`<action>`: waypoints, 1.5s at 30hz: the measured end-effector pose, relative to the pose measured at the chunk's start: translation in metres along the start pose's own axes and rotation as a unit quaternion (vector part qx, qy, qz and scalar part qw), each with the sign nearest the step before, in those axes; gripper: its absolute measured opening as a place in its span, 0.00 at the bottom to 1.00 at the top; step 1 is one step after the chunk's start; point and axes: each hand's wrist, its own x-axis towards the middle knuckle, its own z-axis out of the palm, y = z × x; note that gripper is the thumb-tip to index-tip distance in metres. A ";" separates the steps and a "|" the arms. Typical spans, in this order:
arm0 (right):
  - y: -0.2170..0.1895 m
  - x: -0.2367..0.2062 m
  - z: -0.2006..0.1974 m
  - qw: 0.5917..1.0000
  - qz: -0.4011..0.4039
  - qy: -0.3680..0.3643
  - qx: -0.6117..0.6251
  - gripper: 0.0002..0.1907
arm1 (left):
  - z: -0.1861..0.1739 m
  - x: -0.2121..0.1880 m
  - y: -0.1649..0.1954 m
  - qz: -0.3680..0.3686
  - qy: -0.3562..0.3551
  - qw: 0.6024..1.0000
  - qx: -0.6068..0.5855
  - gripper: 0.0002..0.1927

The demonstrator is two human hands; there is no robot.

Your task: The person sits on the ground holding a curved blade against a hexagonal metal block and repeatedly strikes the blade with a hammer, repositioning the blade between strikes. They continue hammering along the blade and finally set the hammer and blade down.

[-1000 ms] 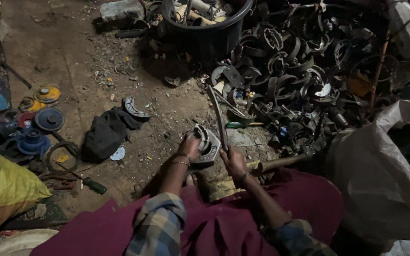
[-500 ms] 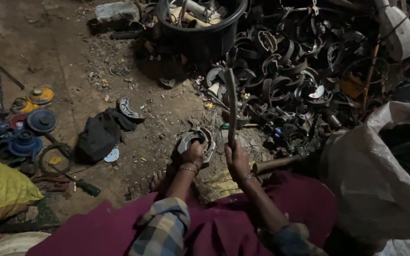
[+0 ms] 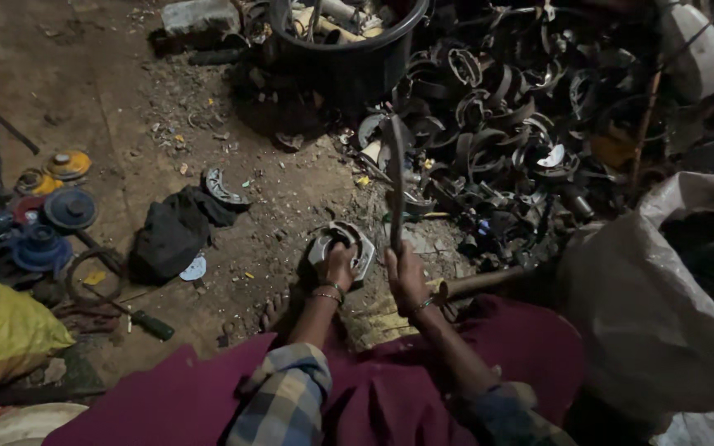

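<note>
The left hand (image 3: 339,266) is clamped on a curved grey metal brake shoe (image 3: 342,244), pinning it flat against the dirt floor (image 3: 126,99) directly ahead of the knees. The right hand (image 3: 405,277), just beside the left and apart from it, is closed around the lower end of a long flat metal bar (image 3: 395,186), held nearly upright with its tip well above the shoe. To do this step well, keep the left fingers on the near rim, clear of the bar's path, and bring the bar down squarely so the shoe does not skid. Beyond the hands lie a heap of similar dark metal shoes (image 3: 522,124) and a black round tub (image 3: 349,49); a green-handled screwdriver (image 3: 146,322) lies to the left.
</note>
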 end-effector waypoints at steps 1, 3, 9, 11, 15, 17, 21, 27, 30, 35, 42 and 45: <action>0.000 0.002 0.000 1.000 -0.011 -0.001 0.002 0.14 | -0.001 -0.001 -0.001 0.071 -0.013 0.987 0.142 0.17; 0.000 0.004 -0.001 0.998 -0.038 -0.012 -0.042 0.15 | -0.004 -0.001 -0.001 0.153 -0.029 0.949 0.274 0.19; -0.001 0.003 -0.002 0.967 0.025 -0.165 -0.192 0.16 | -0.007 0.005 0.005 0.107 -0.041 0.982 0.152 0.22; -0.002 0.003 -0.002 0.986 0.011 -0.075 -0.146 0.16 | -0.002 0.006 0.003 -0.092 -0.029 0.983 -0.156 0.13; -0.002 0.004 0.001 0.997 0.064 -0.022 -0.040 0.17 | -0.003 0.004 -0.004 -0.077 -0.032 0.989 -0.122 0.17; -0.002 0.004 0.003 0.994 0.015 -0.013 -0.108 0.17 | -0.010 0.002 -0.006 0.178 -0.041 0.947 0.263 0.28; -0.001 0.001 0.005 0.959 -0.040 -0.146 -0.241 0.17 | -0.021 0.003 -0.003 0.098 -0.081 0.926 0.355 0.17; 0.000 0.002 0.000 0.963 0.110 -0.163 -0.182 0.20 | -0.025 0.003 0.000 0.099 -0.075 0.942 0.313 0.28; -0.001 0.006 -0.004 0.963 0.157 -0.174 -0.130 0.21 | -0.036 0.006 0.001 0.088 -0.065 0.973 0.205 0.37; -0.008 0.011 -0.007 0.980 0.153 -0.127 -0.031 0.18 | -0.089 0.023 0.007 -0.035 -0.179 0.980 0.084 0.39; -0.011 0.006 -0.001 0.979 0.121 -0.154 -0.062 0.19 | -0.105 0.018 -0.009 -0.077 -0.177 0.981 0.019 0.33; -0.009 0.001 0.003 0.973 -0.021 -0.114 -0.199 0.19 | -0.093 0.018 -0.012 0.001 -0.135 0.990 0.049 0.30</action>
